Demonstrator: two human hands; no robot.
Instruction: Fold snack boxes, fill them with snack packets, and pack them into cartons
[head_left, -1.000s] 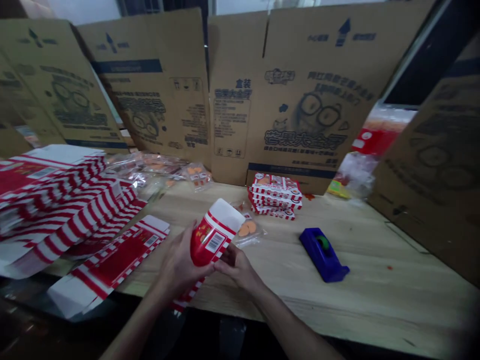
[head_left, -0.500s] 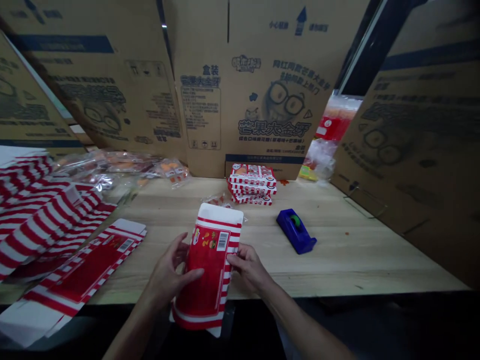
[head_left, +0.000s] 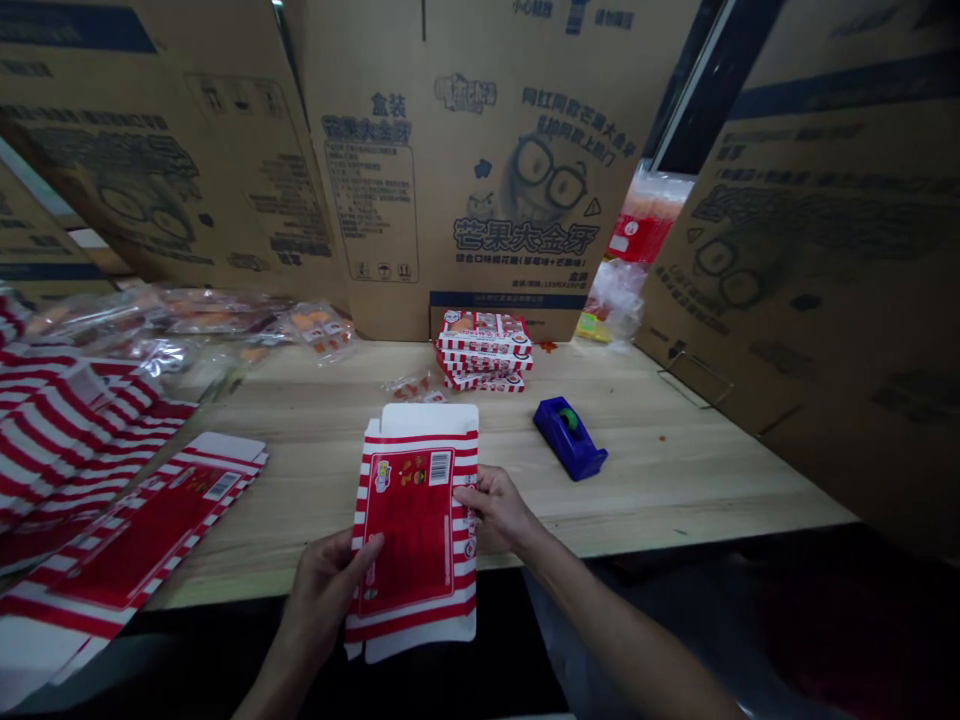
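I hold a red-and-white striped carton (head_left: pixel 414 525) upright in front of me, over the near edge of the wooden table (head_left: pixel 675 470). Its red panel with a barcode faces me and a white flap stands open at the top. My left hand (head_left: pixel 322 590) grips its lower left edge, thumb on the red panel. My right hand (head_left: pixel 499 510) pinches its right edge about halfway up. Both hands are closed on the carton.
Flat striped carton blanks (head_left: pixel 142 530) lie piled at the left. Clear snack packets (head_left: pixel 225 325) lie at the back left, a stack of finished small boxes (head_left: pixel 484 350) at the centre back, a blue tape dispenser (head_left: pixel 568 437) to the right. Large brown cardboard boxes (head_left: pixel 465 160) wall the table.
The carton was rounded and tilted a second ago; it now stands flat and upright, lower and nearer me. My left hand slid down to its lower edge. The view shifted down.
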